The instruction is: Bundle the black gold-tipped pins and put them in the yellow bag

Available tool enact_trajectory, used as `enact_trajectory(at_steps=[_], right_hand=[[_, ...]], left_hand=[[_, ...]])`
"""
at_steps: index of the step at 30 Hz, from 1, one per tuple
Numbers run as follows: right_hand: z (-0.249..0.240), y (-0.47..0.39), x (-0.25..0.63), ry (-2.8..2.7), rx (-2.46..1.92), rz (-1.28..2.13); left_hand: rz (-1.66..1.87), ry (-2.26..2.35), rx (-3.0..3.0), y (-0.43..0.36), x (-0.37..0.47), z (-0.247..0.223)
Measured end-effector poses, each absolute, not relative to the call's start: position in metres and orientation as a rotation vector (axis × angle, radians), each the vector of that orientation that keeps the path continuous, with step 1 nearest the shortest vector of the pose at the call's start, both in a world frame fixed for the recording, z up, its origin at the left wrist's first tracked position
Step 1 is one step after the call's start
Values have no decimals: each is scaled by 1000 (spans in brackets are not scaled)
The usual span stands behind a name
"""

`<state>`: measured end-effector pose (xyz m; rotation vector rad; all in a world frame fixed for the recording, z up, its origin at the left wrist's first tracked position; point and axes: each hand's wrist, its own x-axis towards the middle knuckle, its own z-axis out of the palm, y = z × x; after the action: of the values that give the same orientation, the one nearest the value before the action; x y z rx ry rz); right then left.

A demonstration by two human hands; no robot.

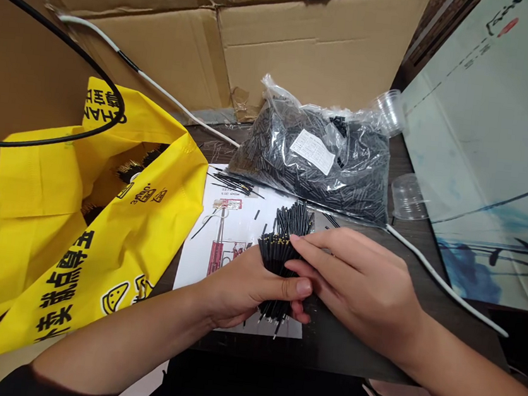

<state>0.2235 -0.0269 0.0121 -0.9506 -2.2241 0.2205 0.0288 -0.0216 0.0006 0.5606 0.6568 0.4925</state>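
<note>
My left hand [252, 282] is wrapped round a thick bundle of short black wires [279, 254], gold tips showing along its top and bare silvery ends below. Against the upper right side of the bundle, the fingertips of my right hand [364, 279] are pinched together near the gold tips. Whatever lies between those fingertips is too small to make out. Just behind, more black pieces stick up beyond the gold tips. Under my hands lies a printed white sheet [195, 254], with several loose black wires [232, 183] at its far end.
Behind my hands sits a clear plastic bag [270, 141] full of short black tubes. On the left, a yellow bag [145, 235] gapes, with more wire bundles inside. Clear plastic cups [409, 199], a white cable [453, 291], a cardboard wall [310, 44] and a pale printed panel [503, 143] surround the dark table.
</note>
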Motion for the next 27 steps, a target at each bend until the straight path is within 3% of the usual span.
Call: enact_trajectory(at_steps=[15, 27], right_hand=[[11, -19, 225, -2241, -881, 196], [28, -18, 233, -2207, -802, 361]], left_hand=[[420, 668, 594, -24, 29, 0], [384, 730, 869, -16, 20, 9]])
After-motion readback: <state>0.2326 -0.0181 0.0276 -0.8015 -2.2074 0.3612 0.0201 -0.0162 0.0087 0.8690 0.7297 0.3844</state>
